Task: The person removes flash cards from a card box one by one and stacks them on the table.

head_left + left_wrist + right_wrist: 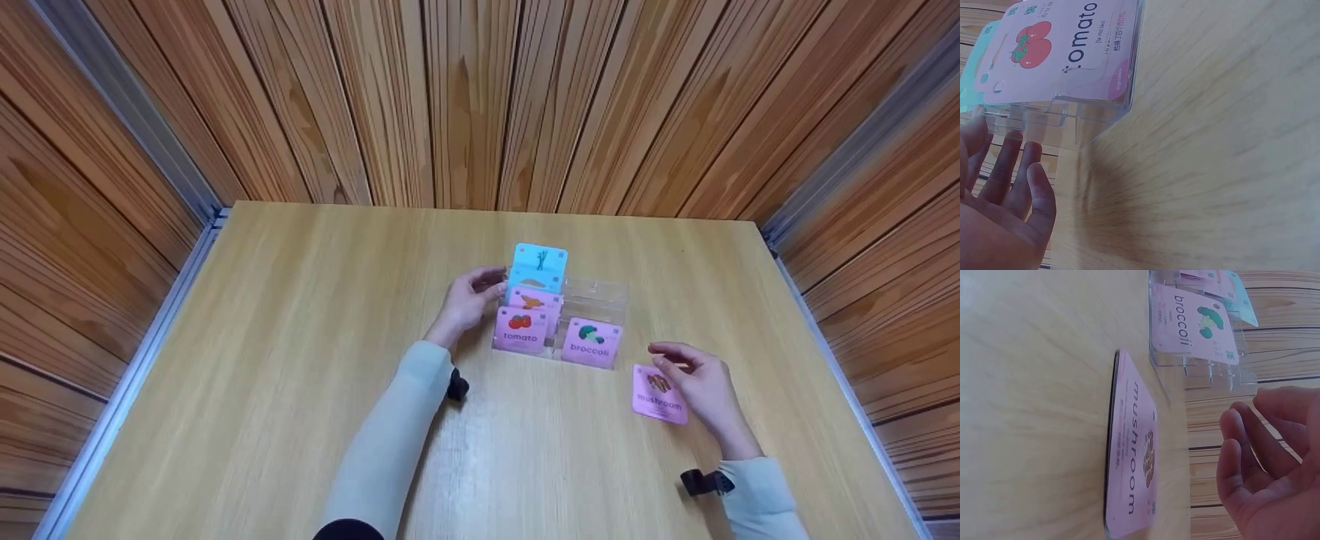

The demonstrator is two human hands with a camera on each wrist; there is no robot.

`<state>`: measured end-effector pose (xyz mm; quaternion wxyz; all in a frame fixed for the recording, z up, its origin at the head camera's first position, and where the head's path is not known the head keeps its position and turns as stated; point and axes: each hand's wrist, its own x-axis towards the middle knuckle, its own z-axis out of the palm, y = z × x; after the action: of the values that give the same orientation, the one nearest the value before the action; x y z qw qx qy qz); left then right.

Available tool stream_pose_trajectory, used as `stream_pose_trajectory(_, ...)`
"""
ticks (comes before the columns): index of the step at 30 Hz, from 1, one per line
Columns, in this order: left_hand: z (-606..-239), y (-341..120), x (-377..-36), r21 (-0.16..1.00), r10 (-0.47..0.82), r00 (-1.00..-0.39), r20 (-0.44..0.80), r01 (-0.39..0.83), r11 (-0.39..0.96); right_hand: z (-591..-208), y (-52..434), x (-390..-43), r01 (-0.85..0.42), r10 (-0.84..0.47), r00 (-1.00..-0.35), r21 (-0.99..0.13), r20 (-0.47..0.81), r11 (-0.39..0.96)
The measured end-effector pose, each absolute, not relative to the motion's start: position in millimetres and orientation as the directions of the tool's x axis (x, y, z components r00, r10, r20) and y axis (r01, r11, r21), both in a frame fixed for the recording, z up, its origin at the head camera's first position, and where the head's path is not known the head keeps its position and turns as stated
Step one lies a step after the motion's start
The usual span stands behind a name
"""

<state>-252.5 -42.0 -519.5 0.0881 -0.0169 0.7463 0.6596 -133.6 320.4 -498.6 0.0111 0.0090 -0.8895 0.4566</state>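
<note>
A clear stepped card holder stands mid-table. Its left column carries a pink tomato card in front, a pink carrot card behind it and light blue cards at the back. A pink broccoli card fills the right front slot. My left hand rests against the holder's left side; in the left wrist view its straight fingers touch the clear wall. My right hand hovers with relaxed fingers just above a pink mushroom card that lies flat on the table.
The light wooden table is boxed in by wood-panelled walls on three sides, with metal rails along its left and right edges. Black wrist straps show on both pale sleeves.
</note>
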Motion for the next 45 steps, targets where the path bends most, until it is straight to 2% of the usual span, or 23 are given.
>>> stream_pose_trajectory(15,-520,-41,-251,0.979,0.082,-0.981,-0.179,-0.169,0.114,-497,306,-141,-0.058,-0.041,-0.998,-0.885,0.044,0.461)
stream_pose_trajectory(20,-521,-41,-251,0.979,0.081,-0.980,-0.182,-0.173,0.110,-497,301,-143,-0.034,-0.039,-0.999,-0.899,0.019,0.436)
stream_pose_trajectory(24,-523,-41,-251,0.986,0.084,-0.986,-0.144,-0.135,0.095,-499,296,-147,-0.048,-0.029,-0.999,-0.910,0.039,0.413)
stream_pose_trajectory(28,-524,-41,-251,0.988,0.083,-0.988,-0.128,-0.121,0.093,-502,292,-150,-0.075,-0.036,-0.997,-0.911,0.066,0.406)
stream_pose_trajectory(45,-520,-42,-250,0.986,0.090,-0.986,-0.143,-0.134,0.104,-504,291,-156,-0.039,-0.075,-0.997,-0.904,0.008,0.425)
